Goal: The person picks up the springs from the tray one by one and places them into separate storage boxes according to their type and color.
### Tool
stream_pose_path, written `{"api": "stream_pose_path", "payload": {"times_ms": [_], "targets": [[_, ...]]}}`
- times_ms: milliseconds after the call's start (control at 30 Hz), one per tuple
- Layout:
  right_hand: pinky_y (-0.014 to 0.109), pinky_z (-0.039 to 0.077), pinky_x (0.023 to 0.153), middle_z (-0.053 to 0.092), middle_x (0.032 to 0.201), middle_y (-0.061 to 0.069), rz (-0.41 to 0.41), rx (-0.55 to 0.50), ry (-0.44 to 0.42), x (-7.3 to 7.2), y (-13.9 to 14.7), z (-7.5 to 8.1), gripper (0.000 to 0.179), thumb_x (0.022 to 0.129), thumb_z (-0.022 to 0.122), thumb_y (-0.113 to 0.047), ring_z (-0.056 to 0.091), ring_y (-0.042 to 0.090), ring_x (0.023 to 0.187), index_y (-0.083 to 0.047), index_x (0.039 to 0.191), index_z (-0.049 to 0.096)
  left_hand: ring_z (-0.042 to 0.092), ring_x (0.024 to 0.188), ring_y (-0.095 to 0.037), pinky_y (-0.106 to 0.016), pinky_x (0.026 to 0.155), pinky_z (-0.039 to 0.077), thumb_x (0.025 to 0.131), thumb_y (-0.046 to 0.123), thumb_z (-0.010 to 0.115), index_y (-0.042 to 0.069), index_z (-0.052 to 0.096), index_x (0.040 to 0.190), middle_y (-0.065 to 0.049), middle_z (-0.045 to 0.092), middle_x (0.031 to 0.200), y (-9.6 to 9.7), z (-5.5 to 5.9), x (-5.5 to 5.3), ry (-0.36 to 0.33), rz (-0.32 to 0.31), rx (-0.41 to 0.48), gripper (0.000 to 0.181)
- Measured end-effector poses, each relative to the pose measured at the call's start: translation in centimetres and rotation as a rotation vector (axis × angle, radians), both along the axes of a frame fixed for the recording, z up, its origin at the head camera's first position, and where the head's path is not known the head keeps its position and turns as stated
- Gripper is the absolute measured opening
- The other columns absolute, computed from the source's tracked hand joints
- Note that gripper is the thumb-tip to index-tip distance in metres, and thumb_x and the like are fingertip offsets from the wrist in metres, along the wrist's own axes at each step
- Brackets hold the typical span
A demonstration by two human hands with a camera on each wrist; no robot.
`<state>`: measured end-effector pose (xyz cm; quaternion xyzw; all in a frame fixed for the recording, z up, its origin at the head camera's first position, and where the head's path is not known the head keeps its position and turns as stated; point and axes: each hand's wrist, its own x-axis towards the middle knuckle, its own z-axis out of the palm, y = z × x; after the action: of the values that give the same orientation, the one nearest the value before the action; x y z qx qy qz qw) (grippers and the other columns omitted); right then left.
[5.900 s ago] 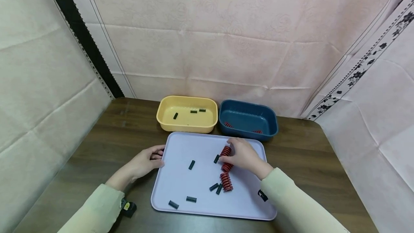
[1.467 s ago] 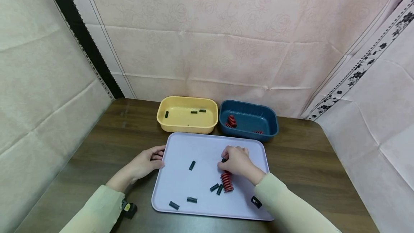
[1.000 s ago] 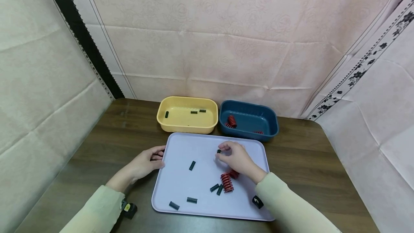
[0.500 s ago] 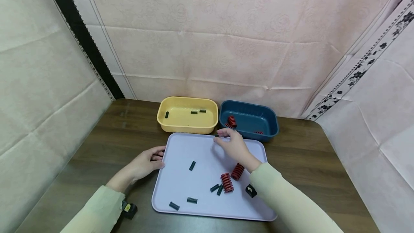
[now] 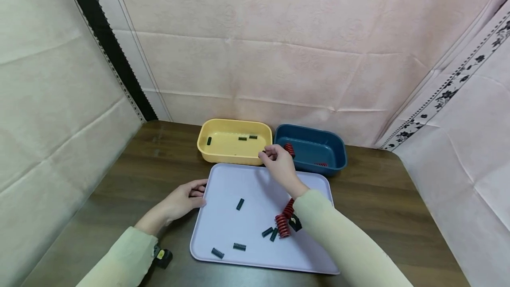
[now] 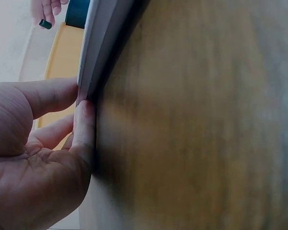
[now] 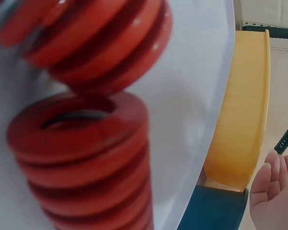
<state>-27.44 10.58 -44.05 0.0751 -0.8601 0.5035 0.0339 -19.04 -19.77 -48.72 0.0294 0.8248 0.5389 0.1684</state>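
Aloft, green spring, pinched at tip of right hand

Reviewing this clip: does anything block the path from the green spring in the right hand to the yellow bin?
Nothing visible does. The right hand holds the green spring by the near right corner of the yellow bin, apparently above rim level.
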Motion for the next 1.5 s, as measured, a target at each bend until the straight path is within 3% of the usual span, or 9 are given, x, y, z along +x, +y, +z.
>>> {"api": "stream_pose_path", "payload": {"times_ms": [367, 833, 1033, 1267, 1500], "targets": [[0.033, 0.05, 0.074, 0.06, 0.102, 0.005, -0.041, 0.007, -0.013, -1.0, -0.4, 0.1, 0.04, 0.094, 0.065, -0.03, 0.055, 0.02, 0.089, -0.001, 0.12, 0.06, 0.052, 0.107, -0.022, -0.034, 0.087, 0.047, 0.09, 0.004, 0.066, 0.01, 0.045, 0.143, -0.009, 0.052, 0.12, 0.1, -0.1, -0.1, -0.008, 0.009, 0.003, 0.057], [0.034, 0.05, 0.076, 0.062, 0.111, 0.002, -0.076, 0.037, -0.042, -1.7, -0.8, -0.2, 0.037, 0.092, 0.067, -0.036, 0.056, 0.018, 0.092, -0.011, 0.119, 0.059, 0.052, 0.107, -0.022, -0.036, 0.086, 0.048, 0.09, 0.006, 0.068, 0.009, 0.045, 0.143, -0.009, 0.052, 0.121, 0.0, 0.1, 0.0, -0.004, 0.001, 0.003, 0.058], [0.033, 0.05, 0.076, 0.06, 0.119, 0.008, -0.035, 0.033, -0.059, -0.8, 0.2, 0.1, 0.045, 0.089, 0.068, -0.044, 0.055, 0.018, 0.092, -0.015, 0.121, 0.058, 0.052, 0.107, -0.022, -0.035, 0.085, 0.048, 0.09, 0.007, 0.068, 0.01, 0.045, 0.143, -0.009, 0.052, 0.121, 0.0, 0.0, 0.0, 0.001, -0.007, 0.005, 0.058], [0.033, 0.05, 0.076, 0.061, 0.119, 0.004, 0.05, 0.123, -0.085, 0.7, 2.4, 0.8, 0.061, 0.081, 0.073, -0.052, 0.056, 0.018, 0.092, -0.016, 0.128, 0.055, 0.052, 0.108, -0.023, -0.034, 0.086, 0.048, 0.09, 0.005, 0.066, 0.01, 0.044, 0.144, -0.01, 0.052, 0.121, -0.1, -0.1, -0.1, 0.003, -0.008, 0.009, 0.058], [0.032, 0.052, 0.071, 0.061, 0.12, 0.0, 0.136, 0.19, -0.09, 2.8, 4.6, 1.0, 0.065, 0.078, 0.077, -0.049, 0.056, 0.018, 0.092, -0.02, 0.132, 0.054, 0.052, 0.109, -0.024, -0.035, 0.087, 0.047, 0.09, 0.006, 0.067, 0.009, 0.044, 0.144, -0.01, 0.052, 0.122, -0.1, -0.2, -0.2, 0.005, -0.015, 0.017, 0.058]]}}
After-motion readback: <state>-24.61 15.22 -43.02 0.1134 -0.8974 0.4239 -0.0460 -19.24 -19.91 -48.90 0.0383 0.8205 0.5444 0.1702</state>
